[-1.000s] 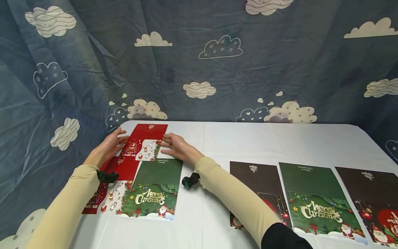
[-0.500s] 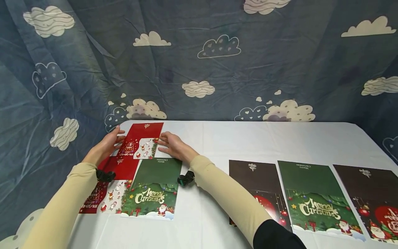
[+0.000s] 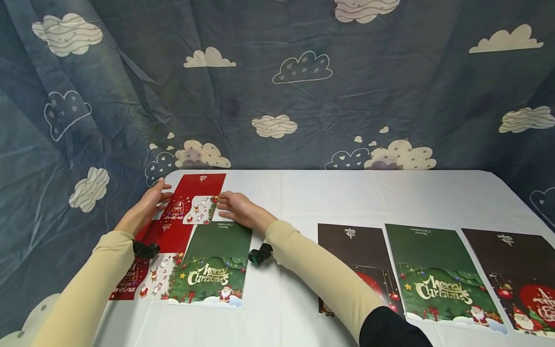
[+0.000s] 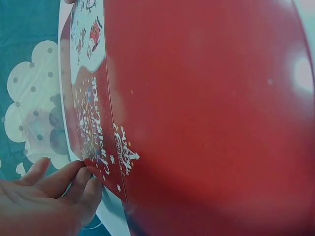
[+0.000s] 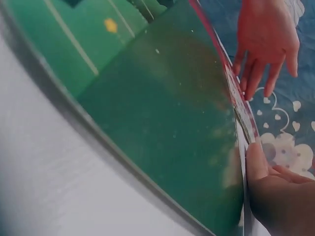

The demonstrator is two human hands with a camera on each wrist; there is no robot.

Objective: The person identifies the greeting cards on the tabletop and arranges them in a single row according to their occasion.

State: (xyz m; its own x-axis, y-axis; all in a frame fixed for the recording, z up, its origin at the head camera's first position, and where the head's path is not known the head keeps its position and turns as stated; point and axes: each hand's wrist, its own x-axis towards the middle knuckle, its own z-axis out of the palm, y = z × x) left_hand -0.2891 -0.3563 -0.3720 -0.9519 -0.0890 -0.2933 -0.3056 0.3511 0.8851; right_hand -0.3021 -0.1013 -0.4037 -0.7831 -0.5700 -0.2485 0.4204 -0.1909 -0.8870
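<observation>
A red Christmas card (image 3: 200, 185) lies at the back left of the table, between the two hands. Along its left edge are the fingers of my left hand (image 3: 145, 207), held fairly straight; in the left wrist view, fingertips of that hand (image 4: 59, 196) touch the card's edge. My right hand (image 3: 244, 210) has extended fingers against the right edge, and its thumb shows in the right wrist view. Just in front lie a second red card (image 3: 173, 238), partly covered by my left wrist, and a green "Merry Christmas" card (image 3: 221, 241) beside it.
A row on the right holds a dark brown card (image 3: 351, 248), partly hidden by my right sleeve, a green card (image 3: 427, 248) and another dark brown card (image 3: 507, 253). The white table (image 3: 295, 202) ends at a cloud-print cloth (image 3: 277, 101) behind.
The back red card has slid slightly left, its lower edge lining up more closely with the red card in front. My right hand has moved left with it; the left hand has shifted little.
</observation>
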